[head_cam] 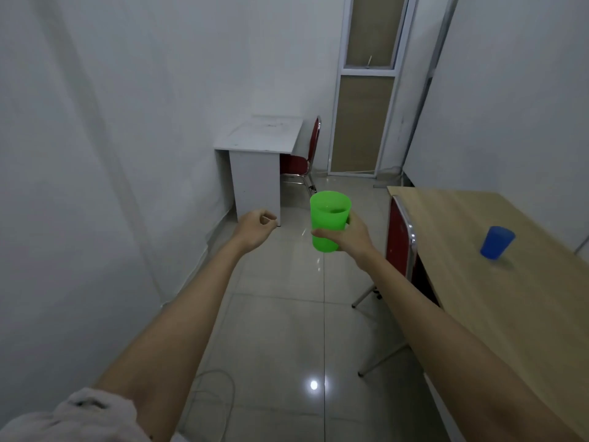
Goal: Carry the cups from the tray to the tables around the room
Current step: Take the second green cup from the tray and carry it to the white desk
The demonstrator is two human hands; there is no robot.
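At the lower left corner a pale rolled-up sleeve (92,409) covers the upper part of the left arm, which stretches forward over the glossy tiled floor (280,330). Beyond it the left hand (256,226) hangs in the air with its fingers curled loosely inward, holding nothing. Farther back, against the white wall, stands a small white desk (261,135) with a bare top, and a red chair (306,154) with a chrome frame is pushed in at its right side. Behind that is a tall panelled door (366,90) in a pale frame. Near the middle of the view the right hand (349,236) is wrapped around the lower half of a green cup (328,215), thumb across the front, keeping it upright and off the floor, well apart from both desks. Just right of it a second red chair (398,240) is tucked under a wooden desk (478,282). On that desk, toward the right edge, a blue cup (496,242) stands alone.
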